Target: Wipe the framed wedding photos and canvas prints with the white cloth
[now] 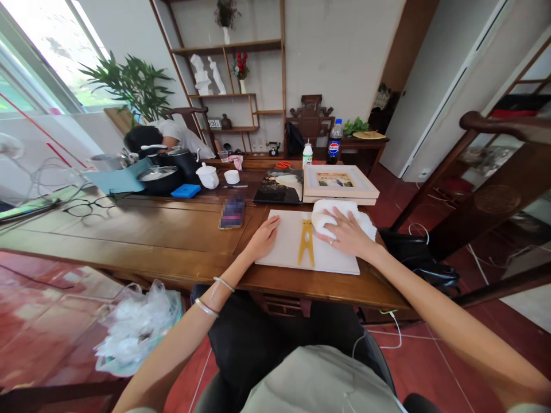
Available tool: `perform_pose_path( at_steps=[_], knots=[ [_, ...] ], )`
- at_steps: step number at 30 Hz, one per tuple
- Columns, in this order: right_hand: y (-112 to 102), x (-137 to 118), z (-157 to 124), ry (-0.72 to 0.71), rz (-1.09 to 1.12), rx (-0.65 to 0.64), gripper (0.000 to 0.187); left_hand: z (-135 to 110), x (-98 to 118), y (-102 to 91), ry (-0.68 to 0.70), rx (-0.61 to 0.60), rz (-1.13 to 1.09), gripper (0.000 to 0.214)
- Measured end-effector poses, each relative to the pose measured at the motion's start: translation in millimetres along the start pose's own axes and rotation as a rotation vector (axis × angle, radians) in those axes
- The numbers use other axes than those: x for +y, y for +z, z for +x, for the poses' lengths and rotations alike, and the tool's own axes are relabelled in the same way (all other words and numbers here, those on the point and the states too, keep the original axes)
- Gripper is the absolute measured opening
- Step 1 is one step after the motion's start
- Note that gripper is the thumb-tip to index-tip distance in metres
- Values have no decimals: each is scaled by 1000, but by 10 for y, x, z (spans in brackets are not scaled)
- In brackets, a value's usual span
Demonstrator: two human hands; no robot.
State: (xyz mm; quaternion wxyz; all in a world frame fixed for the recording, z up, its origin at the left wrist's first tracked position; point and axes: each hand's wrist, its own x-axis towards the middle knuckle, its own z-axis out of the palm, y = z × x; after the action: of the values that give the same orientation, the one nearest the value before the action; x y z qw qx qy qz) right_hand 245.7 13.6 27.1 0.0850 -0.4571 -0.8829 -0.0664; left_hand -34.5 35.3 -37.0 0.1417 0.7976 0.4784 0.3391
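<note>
One brown wooden worktop (189,221) is set in a room floored with red tiles (34,321); a window (51,40) and a leafy plant (140,86) are seen at the far left, a display shelf (258,44) against the back wall. Toward the far side, a white teapot (208,176), a Pepsi bottle (334,143) and a white picture frame (365,186) are arranged. Near the front edge a white board (284,235) is laid flat, with a yellow A-shaped piece (302,249) on its middle. The left hand (263,238), two bracelets (206,308) worn below it, is rested on the board's left edge, fingers unclenched. A white paper towel (319,215) at the far right is pressed by the right hand (346,234), palm down, fingers spread.
</note>
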Motion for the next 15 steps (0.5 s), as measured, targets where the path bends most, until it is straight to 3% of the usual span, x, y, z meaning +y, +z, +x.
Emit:
perform_pose_path(
  at_steps=[4, 12, 15],
  knots=[
    [-10, -10, -19, -35, 30, 15, 40, 0, 0, 2, 12, -7, 13, 46],
    [-354, -564, -883, -170, 129, -112, 37, 3, 6, 2, 15, -2, 8, 45],
    [-401, -598, -971, -172, 180, -116, 37, 4, 11, -2, 7, -4, 6, 45]
  ],
)
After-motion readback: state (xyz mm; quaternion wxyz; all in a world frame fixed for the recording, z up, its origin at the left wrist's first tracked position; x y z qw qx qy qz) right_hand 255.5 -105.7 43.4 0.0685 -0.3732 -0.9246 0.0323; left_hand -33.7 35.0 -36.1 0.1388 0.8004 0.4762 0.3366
